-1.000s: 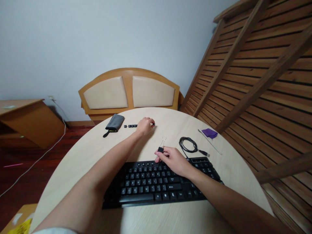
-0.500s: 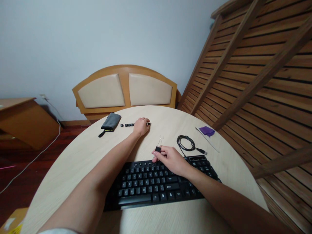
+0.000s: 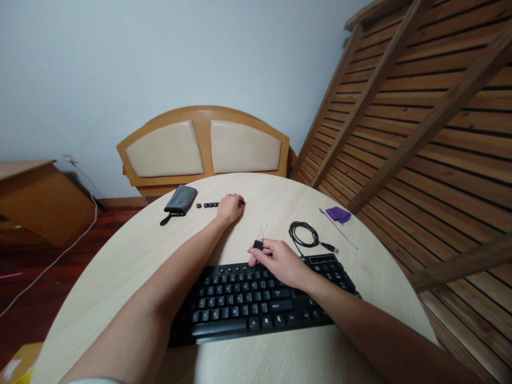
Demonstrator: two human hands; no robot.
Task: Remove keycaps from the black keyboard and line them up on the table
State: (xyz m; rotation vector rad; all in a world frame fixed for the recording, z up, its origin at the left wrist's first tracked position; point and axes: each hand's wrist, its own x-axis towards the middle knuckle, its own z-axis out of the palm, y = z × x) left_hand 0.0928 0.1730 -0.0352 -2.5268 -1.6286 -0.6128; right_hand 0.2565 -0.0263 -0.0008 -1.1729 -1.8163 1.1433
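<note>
My left hand (image 3: 229,208) rests at the far side of the table, fingers closed on a small black keycap (image 3: 241,202) at the right end of a row. Several more black keycaps (image 3: 210,205) lie lined up to the left of it. My right hand (image 3: 282,261) is above the keyboard's back edge, pinching a wire keycap puller (image 3: 258,245) by its black middle, wire prongs pointing away from me. Under both arms lies the black keyboard (image 3: 244,298); my left forearm hides its left part. Some switches in its top row look bare of caps.
A grey pouch (image 3: 181,199) lies at the back left of the round table (image 3: 120,277). Right of centre is the keyboard's coiled cable (image 3: 304,234). Farther right are a thin metal rod (image 3: 340,229) and a purple cloth (image 3: 338,214). A wooden headboard (image 3: 206,141) stands behind the table.
The left hand shifts very slightly at the keycap row, and the keycap at its fingertips shows a little differently. The right hand keeps its grip on the puller. The whole view drifts slightly.
</note>
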